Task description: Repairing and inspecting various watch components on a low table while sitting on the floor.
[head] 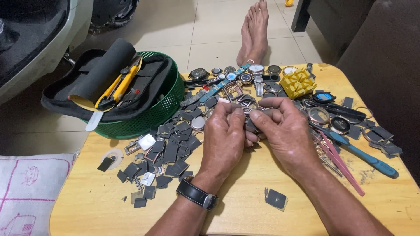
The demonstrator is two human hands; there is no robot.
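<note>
A small dark watch part (pixel 251 126) is pinched between the fingertips of both hands, directly under the thumbs; its long axis cannot be told, being mostly covered. The left hand (pixel 223 142) and right hand (pixel 286 131) are both clenched on it, equally near. One wristwatch (pixel 197 194) is worn on the left wrist. Left of the fingers, dark square pieces (pixel 168 150) lie scattered, too many to count. Right of them, one blue-handled tool (pixel 365 158) and one pink tweezers (pixel 339 164) are noted. Beyond: one green basket (pixel 164 107).

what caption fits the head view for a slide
Both hands, left hand and right hand, pinch a small dark piece amid watch parts on a wooden table.
</note>
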